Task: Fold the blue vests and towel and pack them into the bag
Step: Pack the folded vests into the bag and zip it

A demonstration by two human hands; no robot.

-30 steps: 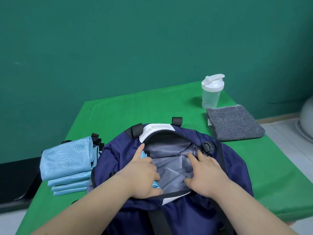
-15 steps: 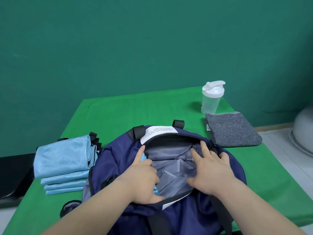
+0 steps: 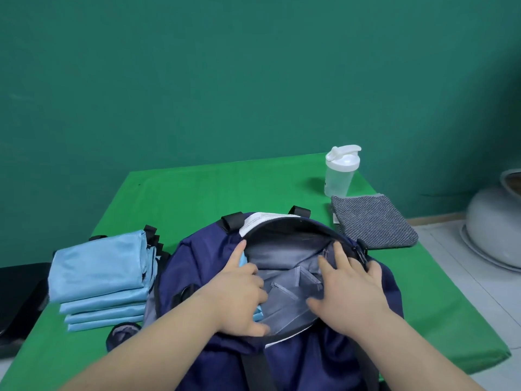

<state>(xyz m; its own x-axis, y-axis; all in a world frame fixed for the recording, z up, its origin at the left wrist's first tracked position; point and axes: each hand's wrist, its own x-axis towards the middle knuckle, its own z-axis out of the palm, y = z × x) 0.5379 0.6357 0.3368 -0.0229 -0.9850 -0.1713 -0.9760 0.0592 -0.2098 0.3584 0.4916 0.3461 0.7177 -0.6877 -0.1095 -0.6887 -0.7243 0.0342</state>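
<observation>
Over the last second the right hand (image 3: pixel 352 286) slides from the grey lining out to the right rim of the bag (image 3: pixel 197 266). It now lies there with fingers straight and spread, gripping nothing, and the mouth gapes wider than before. The left hand (image 3: pixel 239 297) has hardly moved. Its fingers stay curled over a folded vest (image 3: pixel 258 316) tucked against the left wall inside the bag, and only slivers of pale blue show round the hand.

So one vest looks to be going in, not yet let go, and the wider opening likely makes room to seat it flat.

Most of the job remains. The stack of vests (image 3: pixel 98 275) sits folded at the left edge of the counter (image 3: pixel 197 193), just beside the bag. The towel (image 3: pixel 372 224) lies folded near the far right corner, next to a bottle (image 3: pixel 339 176) — both well apart from the hands.
</observation>
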